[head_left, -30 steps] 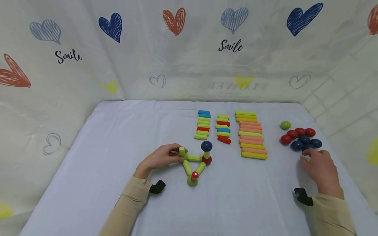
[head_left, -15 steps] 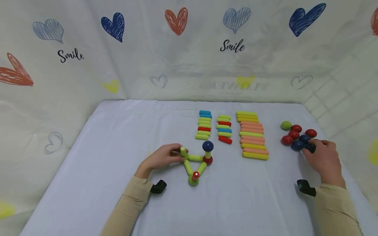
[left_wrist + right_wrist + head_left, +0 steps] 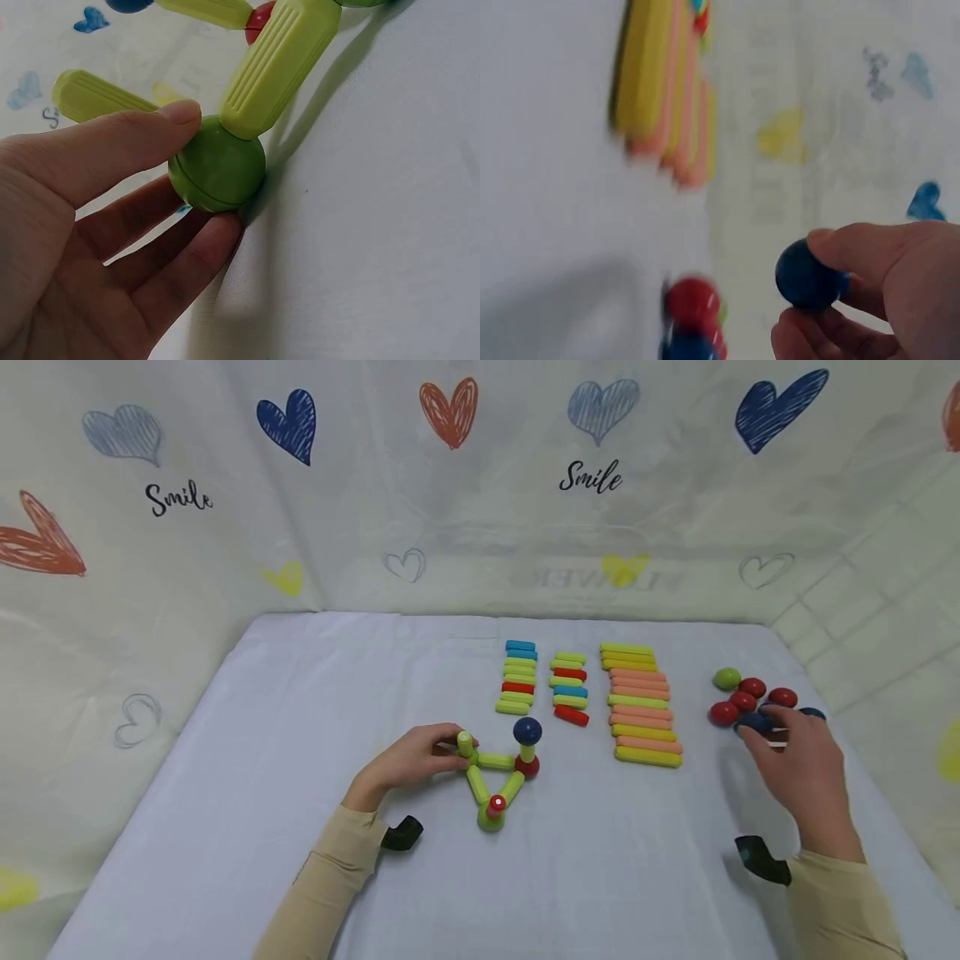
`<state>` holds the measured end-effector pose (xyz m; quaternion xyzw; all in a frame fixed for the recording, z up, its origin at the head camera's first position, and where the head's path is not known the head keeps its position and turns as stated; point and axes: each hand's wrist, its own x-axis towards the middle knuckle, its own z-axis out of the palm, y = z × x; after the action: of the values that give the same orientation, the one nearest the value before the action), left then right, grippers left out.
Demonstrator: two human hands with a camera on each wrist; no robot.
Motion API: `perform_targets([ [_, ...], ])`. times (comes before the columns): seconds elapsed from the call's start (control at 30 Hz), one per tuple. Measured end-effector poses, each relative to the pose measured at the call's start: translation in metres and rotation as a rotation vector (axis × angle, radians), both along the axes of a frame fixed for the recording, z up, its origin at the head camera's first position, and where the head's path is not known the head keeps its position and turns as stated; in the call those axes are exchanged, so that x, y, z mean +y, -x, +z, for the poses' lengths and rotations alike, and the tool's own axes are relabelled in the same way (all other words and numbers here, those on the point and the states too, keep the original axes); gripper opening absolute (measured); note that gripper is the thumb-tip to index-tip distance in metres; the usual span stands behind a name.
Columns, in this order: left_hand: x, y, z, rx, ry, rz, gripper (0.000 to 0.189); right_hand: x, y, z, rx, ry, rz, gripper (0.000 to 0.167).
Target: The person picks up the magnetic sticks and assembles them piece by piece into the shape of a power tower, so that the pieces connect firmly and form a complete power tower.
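In the head view, my left hand (image 3: 411, 758) holds the left corner of a triangular frame of lime sticks (image 3: 495, 762) and balls. The left wrist view shows thumb and fingers pinching its green ball connector (image 3: 219, 166). A lime peg (image 3: 465, 743) stands at that corner. A red peg (image 3: 497, 804) rises from the front green ball (image 3: 490, 822). At the right corner, a dark blue ball (image 3: 527, 731) tops a short peg on a red ball (image 3: 527, 767). My right hand (image 3: 810, 768) pinches another dark blue ball (image 3: 808, 274) between thumb and fingers, above the table.
Loose red balls (image 3: 723, 714), a green ball (image 3: 726, 678) and dark blue balls lie at the right, some partly hidden by the right hand. Long yellow and pink sticks (image 3: 641, 717) lie in a row. Two rows of short sticks (image 3: 517, 677) lie left of them.
My right hand has gone into the blue balls, picked one up and drawn slightly back and left. Some red balls have shifted. The left hand and the frame stay put.
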<state>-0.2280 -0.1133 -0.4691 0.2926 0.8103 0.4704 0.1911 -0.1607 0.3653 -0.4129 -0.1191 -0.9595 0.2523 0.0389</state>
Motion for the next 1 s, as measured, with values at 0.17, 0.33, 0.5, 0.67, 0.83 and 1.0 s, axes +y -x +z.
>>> perform_targets([
  [0.17, -0.001, -0.001, 0.002, 0.008, 0.002, 0.022, 0.022, -0.089, -0.024, 0.021, 0.034, 0.307, 0.336, 0.049],
  [0.33, -0.001, -0.002, 0.002, 0.010, -0.009, 0.034, 0.020, -0.162, -0.036, 0.018, -0.063, 0.597, 0.574, 0.042],
  [0.5, 0.001, -0.001, 0.002, 0.015, -0.009, 0.030, 0.021, -0.197, -0.034, 0.010, 0.003, 0.724, 0.718, 0.040],
  [0.67, 0.002, -0.001, 0.002, 0.020, 0.004, 0.020, 0.022, -0.210, -0.030, 0.000, 0.033, 0.698, 0.802, 0.038],
  [0.83, 0.002, 0.000, 0.001, 0.024, 0.006, 0.009, 0.022, -0.212, -0.029, -0.004, 0.020, 0.668, 0.815, 0.037],
  [1.0, 0.001, 0.000, 0.001, 0.029, 0.021, 0.009, 0.022, -0.208, -0.028, -0.002, -0.019, 0.626, 0.845, 0.043],
])
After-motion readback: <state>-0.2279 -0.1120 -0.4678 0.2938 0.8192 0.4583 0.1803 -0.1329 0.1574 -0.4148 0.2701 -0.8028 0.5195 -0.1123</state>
